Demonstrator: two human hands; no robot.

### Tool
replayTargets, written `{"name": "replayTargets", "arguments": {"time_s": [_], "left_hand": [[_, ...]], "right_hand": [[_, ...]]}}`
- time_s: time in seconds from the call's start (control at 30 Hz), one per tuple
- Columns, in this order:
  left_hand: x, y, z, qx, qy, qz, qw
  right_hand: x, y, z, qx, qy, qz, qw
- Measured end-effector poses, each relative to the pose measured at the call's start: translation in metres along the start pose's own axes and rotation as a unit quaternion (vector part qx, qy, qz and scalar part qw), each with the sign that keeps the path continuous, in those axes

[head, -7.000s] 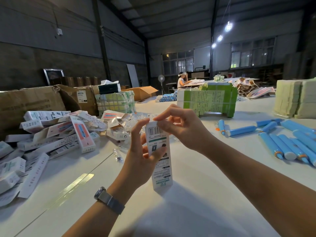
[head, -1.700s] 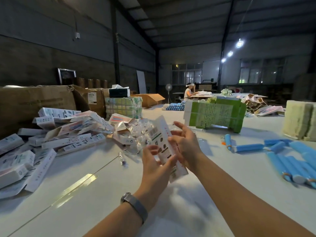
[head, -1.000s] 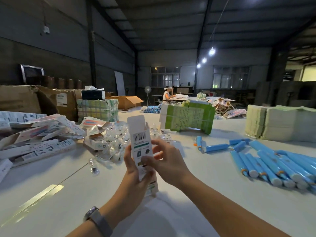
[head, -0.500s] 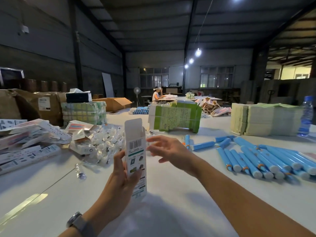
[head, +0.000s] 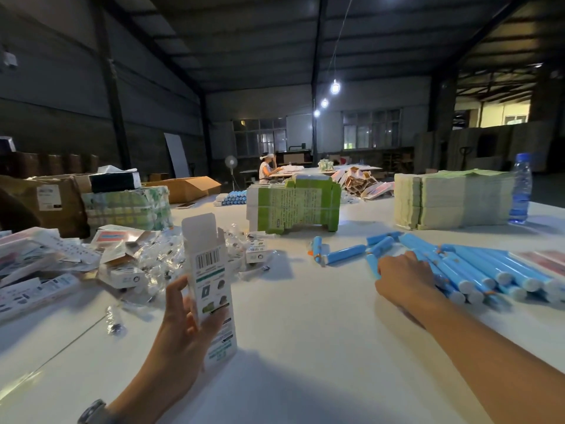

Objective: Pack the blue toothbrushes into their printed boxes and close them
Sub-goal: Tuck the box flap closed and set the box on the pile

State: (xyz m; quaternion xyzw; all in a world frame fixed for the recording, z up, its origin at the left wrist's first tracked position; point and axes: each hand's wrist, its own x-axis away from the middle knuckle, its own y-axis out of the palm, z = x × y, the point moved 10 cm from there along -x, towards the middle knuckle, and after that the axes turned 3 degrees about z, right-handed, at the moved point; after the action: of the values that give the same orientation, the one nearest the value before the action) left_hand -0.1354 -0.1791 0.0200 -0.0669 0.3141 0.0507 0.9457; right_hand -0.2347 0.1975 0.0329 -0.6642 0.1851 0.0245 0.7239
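Toothbrushes [head: 477, 270] now under right hand [head: 403, 278], curling; left hand [head: 183, 319] still grips open box [head: 211, 280].

One upright white printed carton [head: 211, 280] with its top flap open. One clear plastic water bottle [head: 520, 188]. Two stacks of flat cardboard blanks, green [head: 293, 208] and pale [head: 449, 200]. Blue cylindrical toothbrush tubes [head: 477, 270] lie heaped, too overlapped to count.

Bare counter [head: 305, 316] lies open between the upright printed box [head: 211, 280] and the blue toothbrushes [head: 477, 270]. Plastic wrappers [head: 153, 264] and finished boxes [head: 36, 270] crowd the left; a green carton stack [head: 293, 206] blocks the far middle.
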Motion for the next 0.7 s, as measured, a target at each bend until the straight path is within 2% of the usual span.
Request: {"name": "replayTargets", "arguments": {"time_s": [0.27,0.4,0.47,0.57,0.63,0.7], "left_hand": [[0.001,-0.002,-0.008,0.012,-0.011,0.004,1.0],[0.0,-0.004,-0.007,0.015,-0.008,0.007,1.0],[-0.001,-0.004,-0.008,0.011,-0.008,0.009,1.0],[-0.002,-0.004,-0.007,0.006,-0.004,0.008,1.0],[-0.002,-0.004,-0.009,0.002,-0.008,0.004,1.0],[-0.002,-0.006,-0.012,-0.005,-0.013,0.001,1.0]], "right_hand": [[0.001,0.006,-0.008,-0.038,-0.009,-0.023,0.999],[0.005,0.008,-0.017,-0.016,-0.032,-0.092,0.995],[0.004,0.008,-0.031,-0.057,-0.065,-0.112,0.99],[0.004,0.008,-0.053,-0.115,-0.107,-0.099,0.983],[0.003,0.008,-0.057,-0.119,-0.112,-0.085,0.983],[0.005,0.014,-0.058,-0.105,-0.112,-0.105,0.983]]}}
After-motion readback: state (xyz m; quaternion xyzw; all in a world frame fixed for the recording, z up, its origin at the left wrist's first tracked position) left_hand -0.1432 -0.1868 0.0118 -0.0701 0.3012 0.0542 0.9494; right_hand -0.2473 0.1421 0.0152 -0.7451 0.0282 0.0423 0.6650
